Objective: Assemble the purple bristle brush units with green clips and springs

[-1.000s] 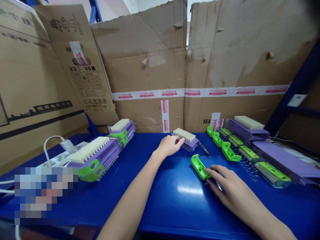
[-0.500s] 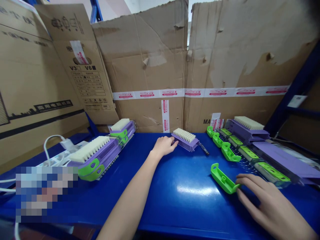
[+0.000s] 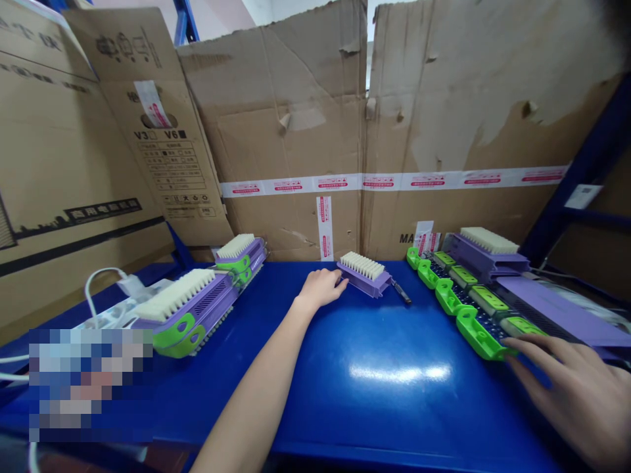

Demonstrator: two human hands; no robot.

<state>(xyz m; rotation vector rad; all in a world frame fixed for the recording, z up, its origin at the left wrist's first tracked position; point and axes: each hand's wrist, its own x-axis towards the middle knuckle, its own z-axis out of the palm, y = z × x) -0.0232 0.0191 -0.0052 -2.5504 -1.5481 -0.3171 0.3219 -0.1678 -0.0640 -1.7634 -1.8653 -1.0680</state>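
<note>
My right hand point(image 3: 566, 387) pinches the near end of a bright green plastic clip-shaped piece point(image 3: 480, 335) between thumb and fingers. That piece lies in line with several similar green pieces point(image 3: 447, 297) on the blue table, hollow sides showing. At the back middle, my left hand point(image 3: 323, 288) has its thumb and bent fingers at the left end of a purple block with cream bristles point(image 3: 365, 272); its fingertips are partly hidden. A small dark, slim tool point(image 3: 401, 293) lies by the block's right end.
Purple bristle blocks with green sides point(image 3: 187, 312) stand at left, by a white power strip point(image 3: 111, 312). Clear-edged green-topped pieces point(image 3: 486, 299), a purple panel point(image 3: 557, 305) and another bristle block point(image 3: 488, 253) line the right. Cardboard point(image 3: 296, 131) walls the back.
My right hand has moved right with the green piece, bringing it from the open tabletop up to the row of green pieces. My left hand and the purple block are nearly still.
</note>
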